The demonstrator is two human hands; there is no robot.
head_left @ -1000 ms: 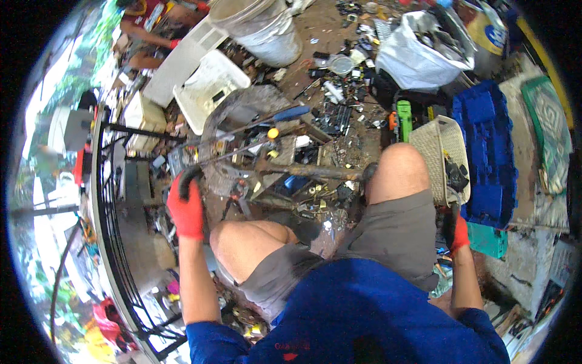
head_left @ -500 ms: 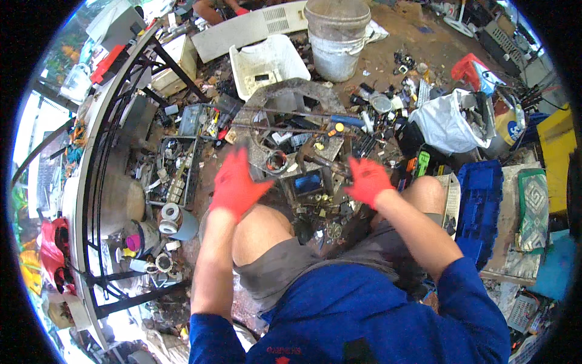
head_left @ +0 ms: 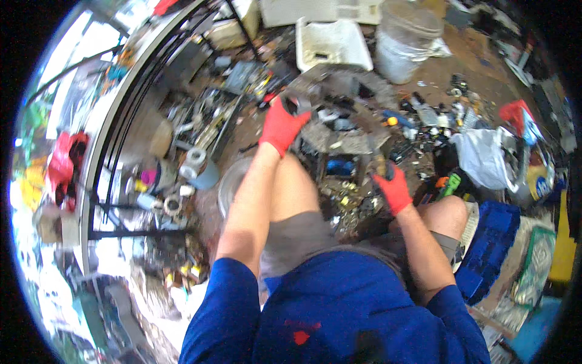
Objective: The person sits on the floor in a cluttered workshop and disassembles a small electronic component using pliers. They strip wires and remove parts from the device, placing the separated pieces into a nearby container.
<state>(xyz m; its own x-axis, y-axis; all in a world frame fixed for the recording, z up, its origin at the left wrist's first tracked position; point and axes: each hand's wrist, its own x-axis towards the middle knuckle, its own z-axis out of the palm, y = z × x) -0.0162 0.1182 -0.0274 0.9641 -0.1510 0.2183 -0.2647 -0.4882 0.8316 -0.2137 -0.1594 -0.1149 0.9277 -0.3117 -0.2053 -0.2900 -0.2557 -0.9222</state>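
My left hand (head_left: 284, 126), in a red glove with dark fingertips, is raised at the left edge of a grey stone block (head_left: 315, 138). Its fingers curl round a grey, seemingly ring-shaped part (head_left: 302, 107), blurred and partly covered by the glove. In a matching glove, my right hand (head_left: 395, 189) is lower, in front of my right knee. Its fingers close on a brownish bar-like tool (head_left: 379, 162), whose far end blurs into the clutter. Between the hands lies a dark open box with a blue piece (head_left: 341, 167) inside.
A white basin (head_left: 333, 36) and a dirty white bucket (head_left: 401, 51) stand beyond the block. Black metal table legs (head_left: 142, 233) rise on the left. A white sack (head_left: 485, 159) and blue crate (head_left: 490, 252) are on the right. Scrap parts cover the ground.
The view has swung, moving the scene rightward and up. My left hand has reached forward and the ring has left the block. My right hand has closed on the bar-like tool.
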